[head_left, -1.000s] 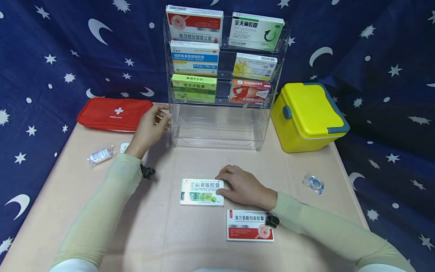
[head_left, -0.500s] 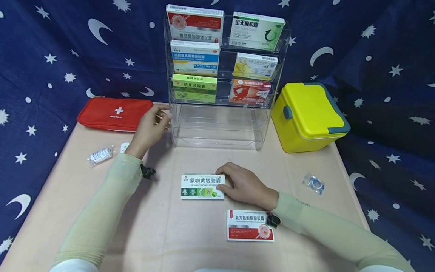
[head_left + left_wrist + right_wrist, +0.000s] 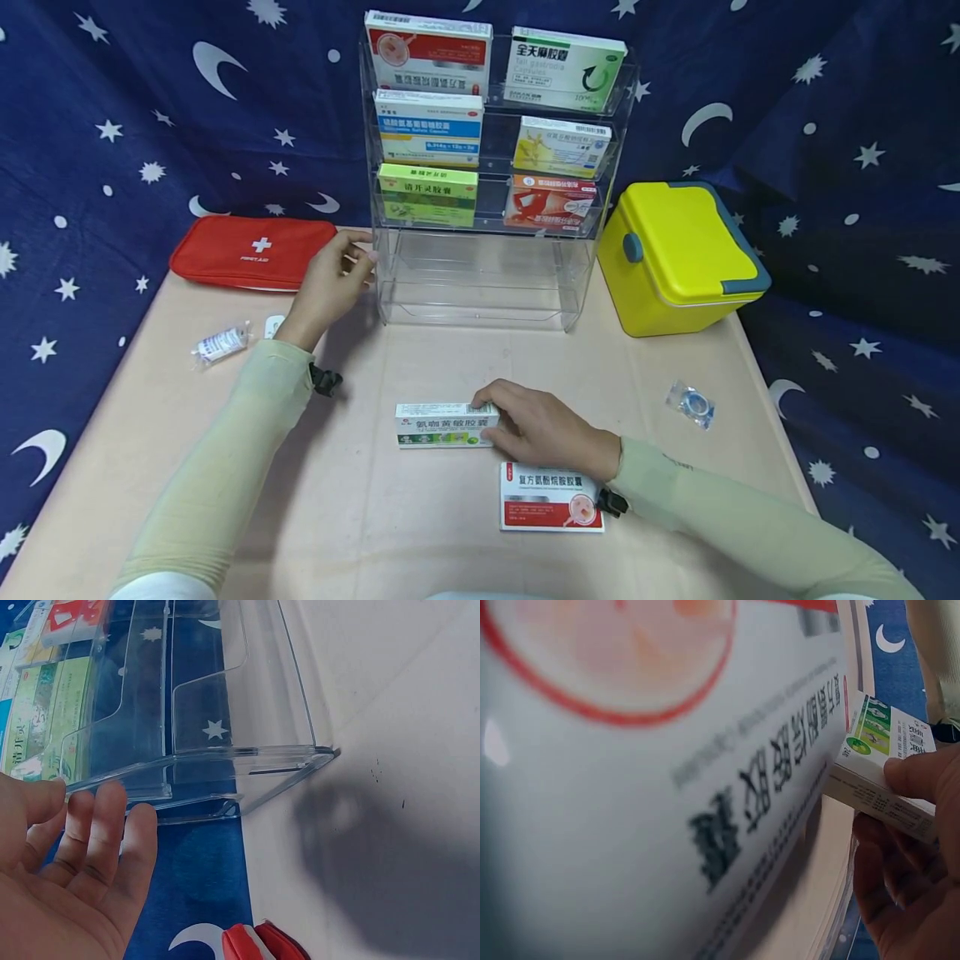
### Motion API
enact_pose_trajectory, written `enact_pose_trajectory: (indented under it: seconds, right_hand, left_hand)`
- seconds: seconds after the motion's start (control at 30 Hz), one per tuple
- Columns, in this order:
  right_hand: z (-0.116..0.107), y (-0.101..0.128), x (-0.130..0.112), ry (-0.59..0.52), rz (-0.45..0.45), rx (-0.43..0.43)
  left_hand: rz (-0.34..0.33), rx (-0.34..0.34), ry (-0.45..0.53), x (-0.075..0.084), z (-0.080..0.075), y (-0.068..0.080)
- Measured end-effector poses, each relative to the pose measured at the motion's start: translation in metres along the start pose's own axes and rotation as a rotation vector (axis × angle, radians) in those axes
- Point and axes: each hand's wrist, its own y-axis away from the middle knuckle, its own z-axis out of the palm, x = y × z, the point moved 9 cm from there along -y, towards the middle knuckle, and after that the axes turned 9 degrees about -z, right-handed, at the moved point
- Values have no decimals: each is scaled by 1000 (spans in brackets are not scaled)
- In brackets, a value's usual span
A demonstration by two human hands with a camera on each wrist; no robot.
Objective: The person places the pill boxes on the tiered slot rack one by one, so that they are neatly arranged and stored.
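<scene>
My right hand (image 3: 525,423) grips a white and green medicine box (image 3: 444,425) by its right end and holds it tilted up on its long edge on the table (image 3: 375,517). The right wrist view shows thumb and fingers curled round that box (image 3: 885,769). A red and white medicine box (image 3: 552,497) lies flat just under my right wrist and fills most of the right wrist view (image 3: 652,780). My left hand (image 3: 333,279) rests with straight fingers against the left side of the clear acrylic rack (image 3: 480,275); its fingers (image 3: 97,840) touch the rack's wall (image 3: 225,761).
The rack's upper tiers hold several medicine boxes (image 3: 429,125); its bottom tier shows none. A red first-aid pouch (image 3: 251,250) lies at the back left, a yellow case (image 3: 678,254) at the right. A wrapped bandage roll (image 3: 221,342) and a tape packet (image 3: 692,404) lie near the table's sides.
My right hand has tipped the white and green box from flat up onto its long edge and drawn it slightly toward me. The left hand has stayed at the rack.
</scene>
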Motion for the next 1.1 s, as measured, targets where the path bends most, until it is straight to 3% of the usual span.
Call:
enact_pose_trajectory:
  seconds: [0.2,0.33,0.53,0.8,1.1]
  right_hand:
    - [0,1,-3,-33,-33,9]
    - [-12,-3,1,-77,-22,59]
    - [-65,-26,15,-71,-45,219]
    - [-139,-77,32,78,-63,350]
    - [-174,-112,39,163,-138,424]
  left_hand:
    - [-2,3,8,-1,-1,0]
    - [7,1,27,-2,-1,1]
    - [26,10,33,0,-2,2]
    - [15,6,43,0,-2,2]
    - [16,-1,45,-1,0,-1]
